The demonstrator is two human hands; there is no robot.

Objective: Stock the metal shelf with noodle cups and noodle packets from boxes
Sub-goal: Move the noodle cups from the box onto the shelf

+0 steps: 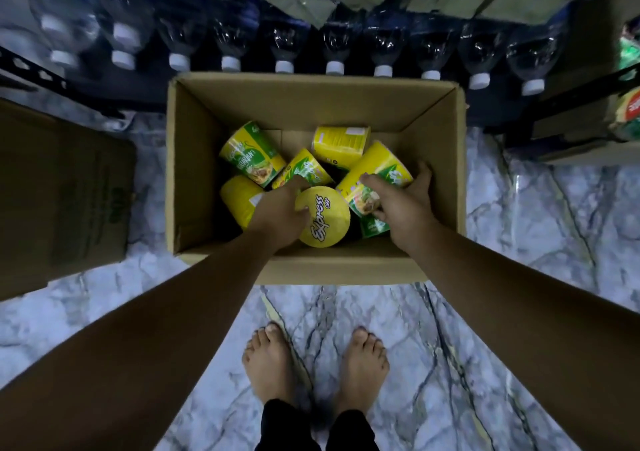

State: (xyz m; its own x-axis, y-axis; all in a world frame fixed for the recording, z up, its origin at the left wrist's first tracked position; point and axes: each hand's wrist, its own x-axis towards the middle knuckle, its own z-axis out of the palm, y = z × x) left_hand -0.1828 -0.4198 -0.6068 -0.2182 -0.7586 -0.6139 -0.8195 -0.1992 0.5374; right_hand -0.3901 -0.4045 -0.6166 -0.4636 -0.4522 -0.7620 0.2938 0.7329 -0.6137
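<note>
An open brown cardboard box (194, 160) is set on the grey marble floor (519, 225), just in front of a row of clear plastic bottles with white caps (334, 45). Yellow and green noodle cups (251, 153) are piled loosely inside it. One cup with a round yellow lid (327, 218) (the words "Express cup" can be read on it) is gripped by the left hand (277, 208). A yellow cup lying on its side (377, 166) is clasped by the right hand (403, 201).

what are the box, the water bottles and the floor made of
Box: brown cardboard by the look, matte, with creased edges. Bottles: clear plastic, glinting highlights, white screw caps. Floor: polished marble or marble-look tile, grey veins and a sheen; which one cannot be told.
</note>
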